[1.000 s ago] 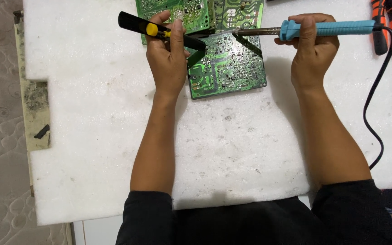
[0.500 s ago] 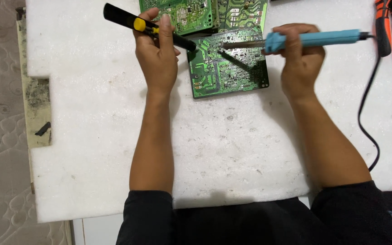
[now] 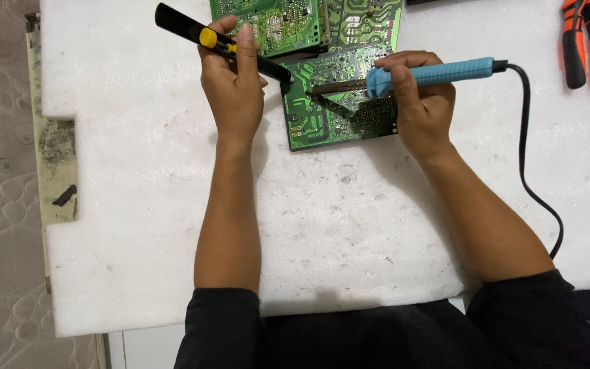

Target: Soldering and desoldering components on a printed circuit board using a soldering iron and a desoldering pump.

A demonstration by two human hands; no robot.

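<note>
Green board (image 3: 322,116) flat on foam (image 3: 349,225) for support; left hand (image 3: 233,89) gripping pump (image 3: 220,42), right hand (image 3: 421,102) gripping iron (image 3: 438,72), both tips angled onto it.

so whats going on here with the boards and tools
A person is working on a green circuit board that lies on a white foam mat. The right hand holds a blue-handled soldering iron with its tip over the board. The left hand holds a black and yellow tool whose tip meets the board's left edge. More boards lie above, and orange pliers at the far right.
</note>
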